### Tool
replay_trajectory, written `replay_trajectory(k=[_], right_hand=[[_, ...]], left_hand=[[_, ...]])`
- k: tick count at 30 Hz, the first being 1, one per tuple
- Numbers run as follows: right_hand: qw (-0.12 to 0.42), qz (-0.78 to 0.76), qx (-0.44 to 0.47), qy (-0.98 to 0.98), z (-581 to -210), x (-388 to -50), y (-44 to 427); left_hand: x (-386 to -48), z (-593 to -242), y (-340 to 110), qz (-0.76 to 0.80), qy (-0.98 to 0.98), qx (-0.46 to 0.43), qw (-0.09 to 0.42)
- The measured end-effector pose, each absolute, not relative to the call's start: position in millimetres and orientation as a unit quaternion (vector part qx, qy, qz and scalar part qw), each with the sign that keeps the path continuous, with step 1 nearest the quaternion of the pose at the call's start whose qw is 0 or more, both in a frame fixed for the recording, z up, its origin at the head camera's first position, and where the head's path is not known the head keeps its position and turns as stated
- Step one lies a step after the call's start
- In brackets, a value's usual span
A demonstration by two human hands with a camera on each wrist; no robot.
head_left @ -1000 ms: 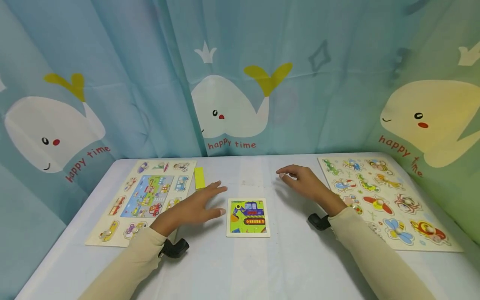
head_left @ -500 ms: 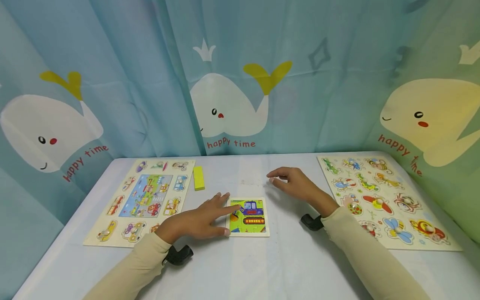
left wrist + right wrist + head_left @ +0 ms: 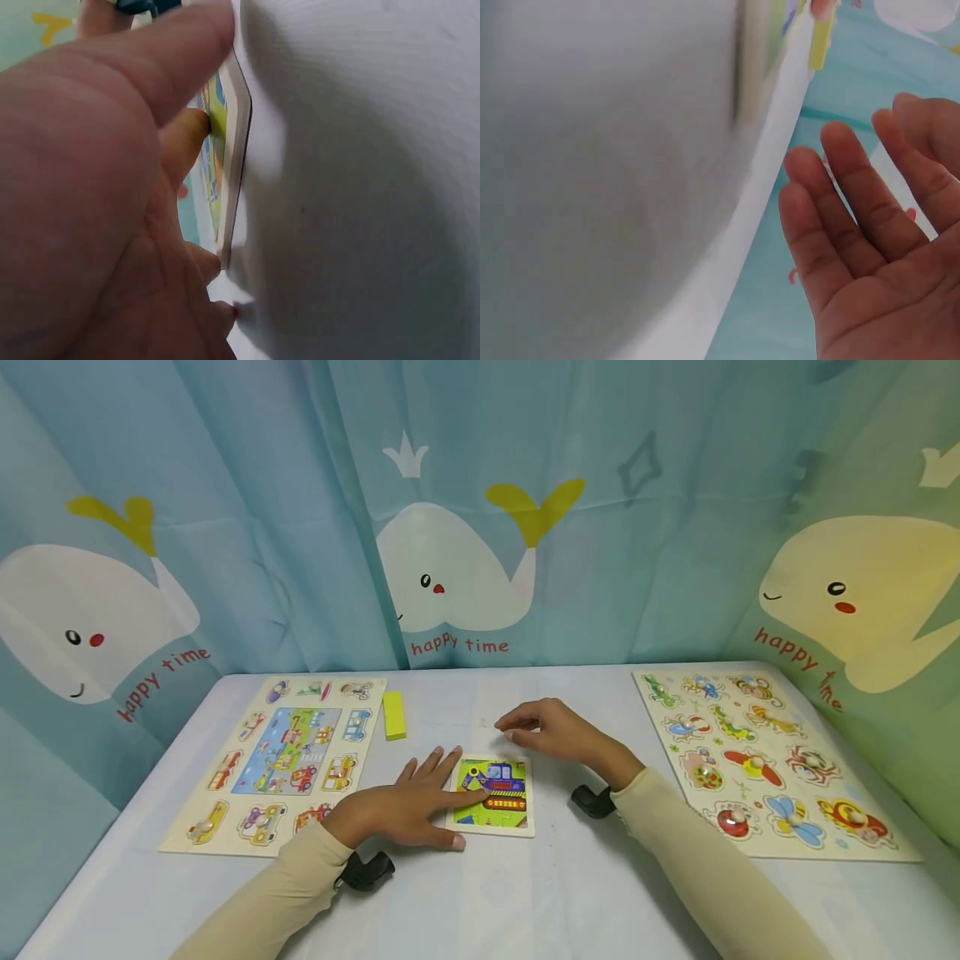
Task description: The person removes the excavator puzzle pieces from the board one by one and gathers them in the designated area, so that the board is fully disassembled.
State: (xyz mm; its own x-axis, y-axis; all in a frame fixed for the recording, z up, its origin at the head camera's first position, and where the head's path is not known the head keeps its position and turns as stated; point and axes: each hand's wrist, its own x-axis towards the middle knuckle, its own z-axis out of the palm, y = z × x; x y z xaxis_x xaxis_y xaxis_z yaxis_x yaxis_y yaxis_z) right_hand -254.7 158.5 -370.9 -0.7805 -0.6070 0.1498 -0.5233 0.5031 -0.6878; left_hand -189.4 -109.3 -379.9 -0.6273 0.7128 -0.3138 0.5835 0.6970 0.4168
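Note:
A small square jigsaw puzzle (image 3: 512, 817) with a digger picture lies flat in a pale wooden frame on the table. My left hand (image 3: 401, 810) is spread at its left side. The index finger reaches over the frame and touches the picture, while the thumb lies off the near left corner. In the left wrist view the puzzle's pale edge (image 3: 238, 142) shows beside the fingers. My right hand (image 3: 562, 735) hovers by the puzzle's far right corner, fingers loosely bent and holding nothing. The right wrist view shows the bare palm (image 3: 900, 300).
At the left lies a wooden vehicle knob puzzle board (image 3: 247, 827), with a yellow block (image 3: 394, 717) beside it. An insect knob puzzle board (image 3: 765, 847) lies at the right. A blue whale-print curtain (image 3: 600, 602) hangs behind the white table (image 3: 495, 902).
My left hand has moved right, from beside the puzzle to over its left part, with the index finger now on the picture. My right hand has moved left, closer to the puzzle.

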Motion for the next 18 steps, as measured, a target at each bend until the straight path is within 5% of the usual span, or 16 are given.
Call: replay_trajectory(k=[11,18], right_hand=[[0.138,-0.337,-0.368,0.856,-371.6,-257.2,127.7],[0.133,-0.273,-0.396,0.866,-371.7,-257.7,114.9]], left_hand=[[-190.9,-383.6,-108.5,0.122,0.893,0.367,0.232],[-191.0,-385.9,-110.7,0.124,0.888,0.374,0.238]])
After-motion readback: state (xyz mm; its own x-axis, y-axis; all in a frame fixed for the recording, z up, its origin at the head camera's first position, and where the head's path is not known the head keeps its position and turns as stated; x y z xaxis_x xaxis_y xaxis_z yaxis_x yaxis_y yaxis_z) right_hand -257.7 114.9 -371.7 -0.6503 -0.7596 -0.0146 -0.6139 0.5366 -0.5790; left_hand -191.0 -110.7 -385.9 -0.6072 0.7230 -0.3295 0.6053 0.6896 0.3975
